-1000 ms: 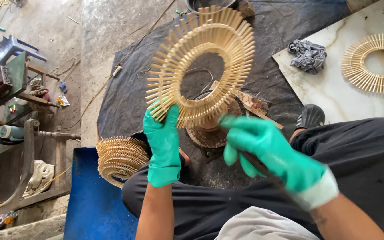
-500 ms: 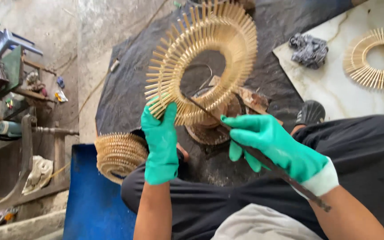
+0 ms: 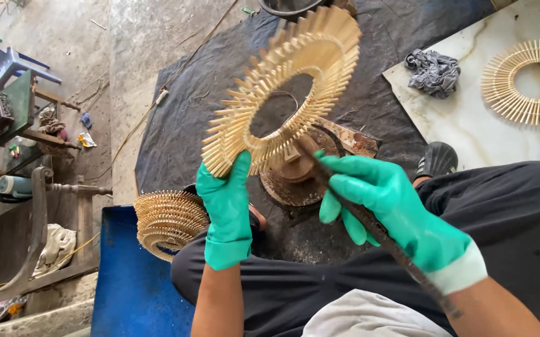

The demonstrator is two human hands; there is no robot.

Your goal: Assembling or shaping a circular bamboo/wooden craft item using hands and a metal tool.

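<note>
My left hand (image 3: 227, 209), in a green glove, is clamped on the lower edge of the ring (image 3: 282, 93), thumb on the near face and fingers behind, and holds it up in the air over the black sheet (image 3: 182, 125). My right hand (image 3: 385, 209), gloved the same, is closed round a dark rod (image 3: 376, 228), which runs from my forearm at the near right up and leftward to the ring's lower inner rim; whether its tip touches the slats there I cannot tell, since the tip is lost against the rusty stand (image 3: 295, 178) behind it. I judge the step in hand to be working or checking the inner rim with the rod while the ring is held steady. The next move, as I judge it, calls for a firm left grip so the ring does not twist, and a small, controlled stroke of the rod so no slat is snapped or pushed out of line. The ring stands tilted, its open centre facing me and somewhat leftward; seen so, its long axis runs from near left to far right, with the far right edge highest. The slats radiate outward all round. Other items: a stack (image 3: 170, 218) of like rings lies near left on a blue mat (image 3: 126, 293), one flat ring (image 3: 526, 81) rests far right on a pale slab (image 3: 463, 131) beside a grey rag (image 3: 433, 72), and a bench (image 3: 7, 118) with clutter stands far left.
</note>
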